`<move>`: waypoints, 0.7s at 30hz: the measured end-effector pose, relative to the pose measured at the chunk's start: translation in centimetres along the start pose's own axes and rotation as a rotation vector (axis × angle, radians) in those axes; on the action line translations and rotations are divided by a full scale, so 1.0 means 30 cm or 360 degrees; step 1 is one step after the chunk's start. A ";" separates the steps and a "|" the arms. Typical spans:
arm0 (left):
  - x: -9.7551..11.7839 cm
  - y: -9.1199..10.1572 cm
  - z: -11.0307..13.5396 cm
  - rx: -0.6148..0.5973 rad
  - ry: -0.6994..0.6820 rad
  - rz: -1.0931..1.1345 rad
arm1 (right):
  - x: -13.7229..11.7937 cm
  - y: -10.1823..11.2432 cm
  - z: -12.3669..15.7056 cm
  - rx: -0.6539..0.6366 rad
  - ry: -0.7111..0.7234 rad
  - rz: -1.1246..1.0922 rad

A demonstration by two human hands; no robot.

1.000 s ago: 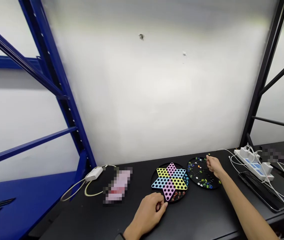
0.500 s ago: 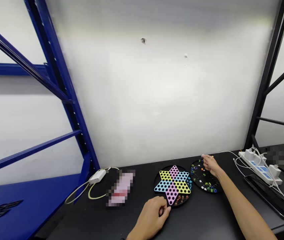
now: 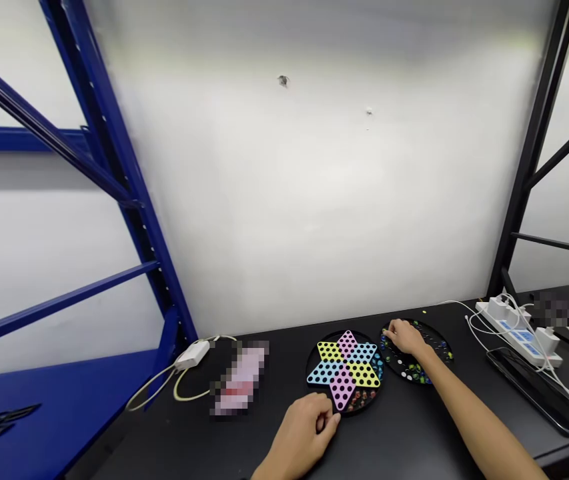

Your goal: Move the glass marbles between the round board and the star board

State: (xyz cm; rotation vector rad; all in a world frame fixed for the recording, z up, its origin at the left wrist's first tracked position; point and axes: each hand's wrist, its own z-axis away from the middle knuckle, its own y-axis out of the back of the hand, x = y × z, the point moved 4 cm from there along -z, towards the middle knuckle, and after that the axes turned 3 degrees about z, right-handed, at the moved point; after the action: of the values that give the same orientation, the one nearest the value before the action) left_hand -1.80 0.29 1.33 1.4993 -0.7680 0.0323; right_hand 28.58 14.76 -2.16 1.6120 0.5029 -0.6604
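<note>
A round black game board (image 3: 345, 366) with a pastel six-pointed star of holes lies on the black table (image 3: 394, 440). My left hand (image 3: 304, 427) rests at its near-left rim, fingers curled with thumb against forefinger; what they hold is hidden. To the right sits a round black tray (image 3: 434, 353) scattered with several coloured marbles. My right hand (image 3: 405, 338) reaches over the tray's left part, fingers bent down onto the marbles; whether it grips one I cannot tell.
A white power strip (image 3: 517, 331) with plugs and cables and a dark phone (image 3: 531, 383) lie at the right. A white adapter (image 3: 191, 354) with cable and a blurred pink item (image 3: 240, 378) lie at the left. Blue shelving (image 3: 114, 187) stands left, black shelving (image 3: 539, 147) right.
My right hand has moved from the tray's far edge leftward and down onto its left part. My left hand stays at the board's rim. The view has shifted slightly.
</note>
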 end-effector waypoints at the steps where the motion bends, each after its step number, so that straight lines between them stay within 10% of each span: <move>1: 0.001 0.002 0.000 0.0000 0.0003 0.0000 | -0.011 -0.007 0.004 -0.0010 0.0015 0.0053; 7: -0.007 -0.003 -0.007 0.0019 -0.0023 0.0007 | -0.035 0.038 0.014 0.0010 0.0015 -0.0323; 13: -0.008 -0.010 -0.009 0.0016 -0.0066 0.0029 | 0.058 0.189 0.071 -0.0144 -0.0264 -0.2211; 21: -0.012 -0.012 -0.011 0.0059 -0.0055 0.0022 | 0.047 0.197 0.154 -0.0296 -0.0436 -0.2573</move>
State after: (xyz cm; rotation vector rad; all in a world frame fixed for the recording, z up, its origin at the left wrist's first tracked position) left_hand -1.75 0.70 0.87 1.5332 -0.8096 0.0310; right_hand 32.91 9.27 0.90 0.6167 1.5968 -1.8763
